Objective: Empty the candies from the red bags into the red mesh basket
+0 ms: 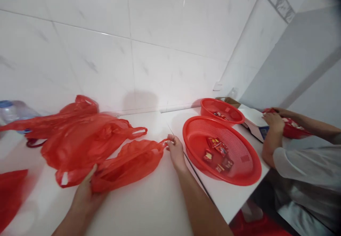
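A thin red plastic bag (133, 161) stretches between my two hands just above the white table. My right hand (175, 151) pinches its handle loop at the right end. My left hand (86, 193) is closed on the bag's left end, thumb on top and fingers underneath. Behind it, a heap of crumpled red plastic bags (82, 133) spreads over the table, handle loops sticking out. To the right of my right hand stands a large red plastic basket (195, 129) with several small wrapped packets (220, 148) at its bottom.
A second red basket (229, 108) with a few packets stands behind the first. At the right, a co-worker's hands (275, 120) are at another red container (295, 131), beside a white box-like device (252, 118). Clear plastic bottles (9, 111) stand far left. A tiled wall (170, 51) closes the back.
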